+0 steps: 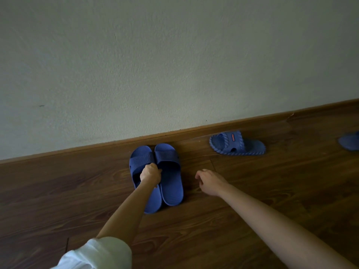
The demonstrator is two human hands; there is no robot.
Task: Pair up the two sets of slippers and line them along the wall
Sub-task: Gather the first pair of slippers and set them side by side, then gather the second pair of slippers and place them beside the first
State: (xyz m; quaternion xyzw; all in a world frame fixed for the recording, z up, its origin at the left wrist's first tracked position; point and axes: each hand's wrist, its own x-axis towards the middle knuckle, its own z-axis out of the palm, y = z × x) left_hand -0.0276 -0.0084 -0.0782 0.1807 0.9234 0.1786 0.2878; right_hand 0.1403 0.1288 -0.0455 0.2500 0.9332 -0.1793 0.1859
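Two dark blue slippers stand side by side on the wooden floor with their toes against the skirting board: the left one (140, 162) and the right one (171, 177). My left hand (150, 173) grips the straps where the two meet. My right hand (210, 181) hovers just right of the pair, fingers loosely curled, holding nothing. A lighter blue ribbed slipper (236, 145) with a red label lies sideways near the wall further right. Part of another blue slipper (349, 141) shows at the right edge.
A grey plaster wall (174, 65) meets the floor at a brown skirting board (87, 150). Bare wooden floor (58, 191) stretches left of the pair and between the pair and the ribbed slipper.
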